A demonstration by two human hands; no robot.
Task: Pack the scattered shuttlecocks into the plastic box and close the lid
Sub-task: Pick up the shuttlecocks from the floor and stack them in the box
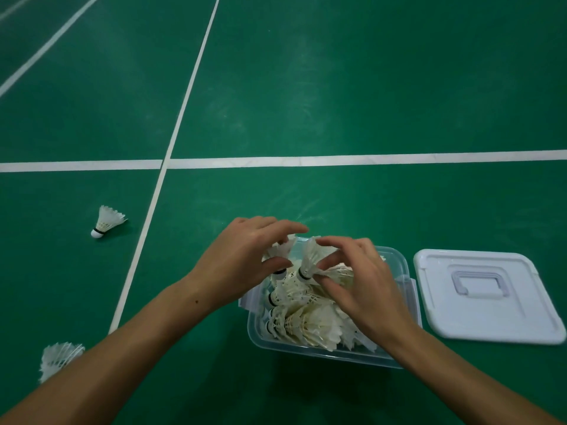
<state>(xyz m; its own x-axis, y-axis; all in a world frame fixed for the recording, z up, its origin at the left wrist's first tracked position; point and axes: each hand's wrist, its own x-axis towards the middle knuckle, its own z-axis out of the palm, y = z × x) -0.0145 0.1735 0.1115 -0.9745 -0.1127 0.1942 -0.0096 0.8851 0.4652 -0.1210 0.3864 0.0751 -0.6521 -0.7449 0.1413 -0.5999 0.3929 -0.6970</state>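
A clear plastic box (325, 355) sits on the green court floor, holding several white feather shuttlecocks (310, 326). My left hand (245, 259) hovers over the box's far left part, its fingers curled around a shuttlecock (280, 250). My right hand (365, 283) is over the box's middle, pinching the feathers of another shuttlecock (310, 259) that points cork down. The white lid (487, 296), with a moulded handle, lies flat on the floor just right of the box. One loose shuttlecock (106, 222) lies to the left, another (58, 358) lower left, partly behind my left forearm.
White court lines (337, 161) cross the green floor beyond and to the left of the box. Open floor stretches on all sides.
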